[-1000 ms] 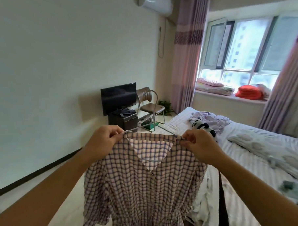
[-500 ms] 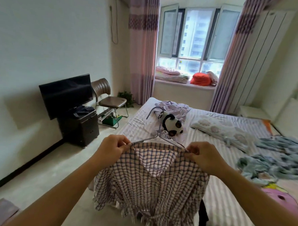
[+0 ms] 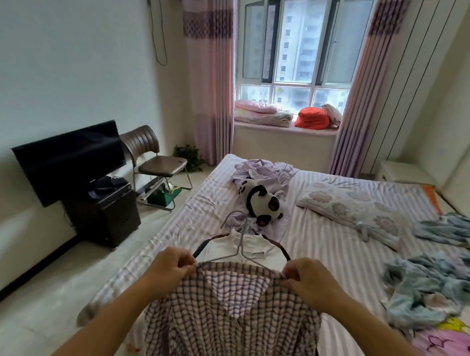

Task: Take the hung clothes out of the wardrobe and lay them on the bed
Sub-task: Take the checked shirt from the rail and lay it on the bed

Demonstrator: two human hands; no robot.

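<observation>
At nine o'clock a dark television (image 3: 67, 159) stands on a black cabinet (image 3: 103, 215), with a brown chair (image 3: 154, 158) just beside it toward ten. Low at seven o'clock the left hand (image 3: 170, 269) pinches one shoulder of the checked shirt (image 3: 230, 320), its fingers (image 3: 185, 267) curled tight round cloth and wire; at five o'clock the right hand (image 3: 305, 277) pinches the other shoulder the same way. The shirt hangs between them on a wire hanger (image 3: 240, 248), held over the near edge of the bed (image 3: 333, 252), and a white garment (image 3: 239, 244) on its own hanger lies on the sheet just beyond. At twelve o'clock a panda toy (image 3: 265, 203) rests on crumpled lilac clothes (image 3: 264, 169); at two a flowered pillow (image 3: 353, 210), at three blue clothes (image 3: 423, 283). The risk, as I judge it, is that the wire hook catches the white garment's hanger when the shirt goes down, or that the long hem, low by the bed's side, drags off the edge and pulls the shirt to the floor. Against a second ago, the view has swung from the bare wall to face the bed squarely, and the shirt has been carried over the mattress.
</observation>
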